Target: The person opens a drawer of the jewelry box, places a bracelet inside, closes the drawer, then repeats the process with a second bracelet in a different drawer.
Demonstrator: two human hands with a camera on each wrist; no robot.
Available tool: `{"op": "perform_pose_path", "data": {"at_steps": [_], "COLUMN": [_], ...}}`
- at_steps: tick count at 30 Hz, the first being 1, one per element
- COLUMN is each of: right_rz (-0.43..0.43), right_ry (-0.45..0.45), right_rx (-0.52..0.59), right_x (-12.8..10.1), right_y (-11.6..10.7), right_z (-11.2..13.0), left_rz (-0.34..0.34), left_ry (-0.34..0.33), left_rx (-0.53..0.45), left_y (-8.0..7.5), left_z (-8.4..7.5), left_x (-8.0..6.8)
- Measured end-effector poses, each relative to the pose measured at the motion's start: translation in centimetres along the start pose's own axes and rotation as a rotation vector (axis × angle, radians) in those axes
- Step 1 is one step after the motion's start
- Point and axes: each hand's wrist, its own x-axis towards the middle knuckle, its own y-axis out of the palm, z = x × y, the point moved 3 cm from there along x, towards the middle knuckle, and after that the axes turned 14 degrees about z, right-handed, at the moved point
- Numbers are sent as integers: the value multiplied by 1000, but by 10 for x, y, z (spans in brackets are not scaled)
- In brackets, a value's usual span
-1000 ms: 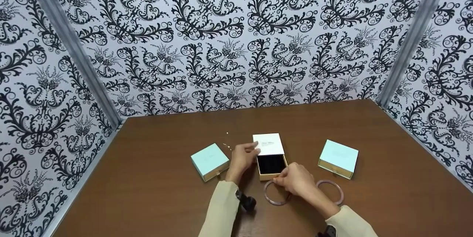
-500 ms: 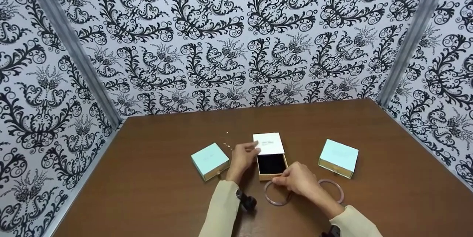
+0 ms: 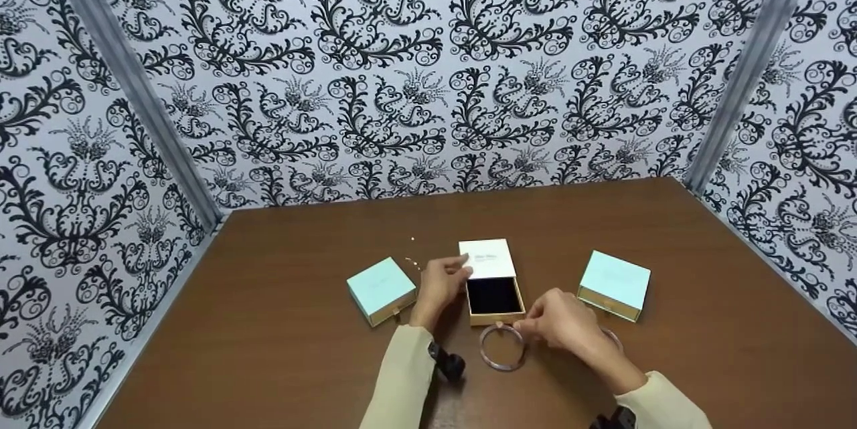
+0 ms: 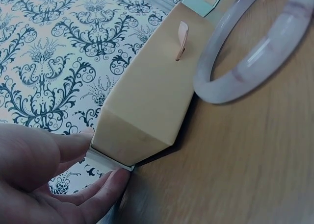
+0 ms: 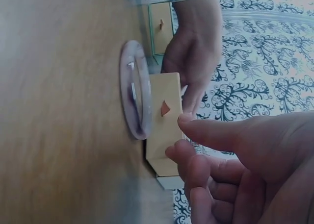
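Note:
In the head view my left hand (image 3: 440, 283) grips the left edge of a white lidded box (image 3: 487, 259), the outer sleeve of a drawer-style jewelry box. Its gold drawer (image 3: 497, 318) is pulled out and shows a black lining. My left thumb and fingers pinch the sleeve end in the left wrist view. At the drawer's front right corner is my right hand (image 3: 561, 323), fingers loosely curled, thumb and fingertips apart with nothing between them. A small ribbon tab (image 5: 165, 109) sticks out of the drawer front. Just before it lies a pale purple marbled bangle (image 4: 230, 89).
A second bangle (image 3: 614, 340) is mostly hidden behind the right forearm. One mint green box (image 3: 381, 287) stands to the left, another mint box (image 3: 616, 280) to the right. Small white bits (image 3: 412, 262) lie beyond the left hand. A patterned wall (image 3: 402, 114) rises behind the table.
My right hand has moved a little to the right, away from the tab at the drawer front, uncovering more of the near bangle. The left hand keeps its hold on the box.

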Motion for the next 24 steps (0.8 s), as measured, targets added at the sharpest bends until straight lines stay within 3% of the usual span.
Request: {"op": "perform_pose_path", "data": {"at_steps": [12, 24], "right_rz": [9, -19], "right_ry": [17, 8], "right_rx": [-65, -76], "right_x": [2, 1], "right_y": [14, 19], "right_z": [-3, -1], "left_rz": [-14, -7], "left_ry": [-30, -4], "left_rx": [42, 49], "left_y": [0, 0], "left_z": [-1, 0], "left_x": [0, 1]}}
